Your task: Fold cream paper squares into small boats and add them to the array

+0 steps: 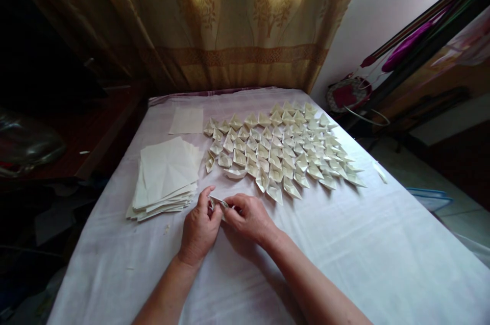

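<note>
My left hand (199, 230) and my right hand (248, 218) meet near the middle of the white cloth (344, 264). Both pinch a small folded white paper piece (219, 203) between thumbs and fingertips. Just left of the hands lies a stack of flat white paper squares (164, 177). Beyond the hands, several finished folded paper boats (283, 151) lie in rows across the cloth.
A single flat paper sheet (187, 121) lies at the far left of the rows. A patterned gold curtain (214, 24) hangs behind the table. Dark furniture stands at the left, and a slanted rack with a red round object (348, 94) at the right.
</note>
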A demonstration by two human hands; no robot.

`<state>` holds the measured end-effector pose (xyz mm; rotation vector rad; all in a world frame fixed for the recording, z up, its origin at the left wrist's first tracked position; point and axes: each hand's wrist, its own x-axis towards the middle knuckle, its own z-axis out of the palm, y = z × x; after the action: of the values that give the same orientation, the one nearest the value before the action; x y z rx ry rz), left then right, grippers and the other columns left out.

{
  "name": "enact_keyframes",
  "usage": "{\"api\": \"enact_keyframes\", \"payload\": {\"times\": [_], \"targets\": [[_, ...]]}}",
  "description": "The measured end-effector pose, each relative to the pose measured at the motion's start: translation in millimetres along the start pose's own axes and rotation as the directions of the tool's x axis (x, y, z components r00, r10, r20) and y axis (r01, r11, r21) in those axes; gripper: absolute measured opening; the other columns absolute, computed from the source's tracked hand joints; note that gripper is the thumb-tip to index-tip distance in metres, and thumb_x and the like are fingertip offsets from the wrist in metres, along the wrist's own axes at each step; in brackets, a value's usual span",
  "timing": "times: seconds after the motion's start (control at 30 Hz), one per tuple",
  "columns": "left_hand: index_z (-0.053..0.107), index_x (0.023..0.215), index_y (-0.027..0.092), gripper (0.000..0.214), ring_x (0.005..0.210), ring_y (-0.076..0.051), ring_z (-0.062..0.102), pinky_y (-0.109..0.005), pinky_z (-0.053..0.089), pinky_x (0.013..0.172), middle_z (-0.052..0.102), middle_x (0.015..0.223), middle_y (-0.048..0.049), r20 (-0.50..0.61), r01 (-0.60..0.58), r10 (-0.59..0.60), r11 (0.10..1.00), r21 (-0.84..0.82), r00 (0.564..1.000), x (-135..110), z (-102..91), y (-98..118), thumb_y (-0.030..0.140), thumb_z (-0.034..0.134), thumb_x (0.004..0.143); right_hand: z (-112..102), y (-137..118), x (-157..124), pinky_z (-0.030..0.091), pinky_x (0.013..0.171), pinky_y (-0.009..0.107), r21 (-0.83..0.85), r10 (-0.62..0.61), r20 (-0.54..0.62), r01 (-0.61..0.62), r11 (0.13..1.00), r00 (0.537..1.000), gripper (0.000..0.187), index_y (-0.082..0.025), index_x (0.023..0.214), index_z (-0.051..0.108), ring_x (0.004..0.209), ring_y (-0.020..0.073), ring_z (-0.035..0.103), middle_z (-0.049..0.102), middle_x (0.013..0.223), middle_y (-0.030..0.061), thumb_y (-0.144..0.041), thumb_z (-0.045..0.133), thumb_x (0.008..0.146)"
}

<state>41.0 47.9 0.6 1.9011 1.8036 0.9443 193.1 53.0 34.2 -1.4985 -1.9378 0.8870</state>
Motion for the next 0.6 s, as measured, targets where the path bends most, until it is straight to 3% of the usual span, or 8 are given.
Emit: {"api": "enact_keyframes", "payload": {"times": [0.3, 0.4, 0.6], "targets": [[0.053, 0.128, 0.02, 0.044, 0.057, -0.017, 0.064, -0.026, 0.048, 0.06, 0.066, 0.069, 0.0027, 0.031, -0.035, 0.035, 0.999, -0.005, 0.999, -2.3, -0.9, 2.1, 0.024, 0.047, 0.085, -4.8, 4.9, -1.4, 0.023, 0.053, 0.021, 0.082, 0.022, 0.12, -0.032, 0.996, 0.993, 0.026, -0.017, 0.066, 0.065, 0.054, 0.0082, 0.042, 0.055, 0.055, -0.0043, -0.021, 0.05, 0.086], [0.05, 0.13, 0.02, 0.046, 0.058, -0.016, 0.064, -0.026, 0.048, 0.063, 0.067, 0.072, 0.0032, 0.055, -0.046, 0.047, 0.999, -0.01, 0.997, -3.5, -0.7, 1.1, 0.024, 0.048, 0.085, -3.3, 2.5, -0.8, 0.022, 0.052, 0.023, -0.038, 0.099, 0.05, -0.097, 0.995, 0.994, 0.026, -0.018, 0.059, 0.065, 0.05, 0.0085, 0.042, 0.055, 0.05, -0.0035, -0.021, 0.053, 0.082], [0.048, 0.133, 0.021, 0.05, 0.063, -0.016, 0.065, -0.025, 0.049, 0.066, 0.067, 0.075, 0.0033, 0.084, -0.067, 0.066, 0.998, 0.007, 0.994, -4.4, -1.5, 0.6, 0.021, 0.049, 0.083, -1.3, -4.5, -0.6, 0.022, 0.054, 0.026, -0.253, 0.188, -0.082, -0.203, 0.946, 0.979, 0.021, -0.022, 0.061, 0.072, 0.053, 0.0116, 0.052, 0.069, 0.058, 0.0024, -0.022, 0.058, 0.077]]}}
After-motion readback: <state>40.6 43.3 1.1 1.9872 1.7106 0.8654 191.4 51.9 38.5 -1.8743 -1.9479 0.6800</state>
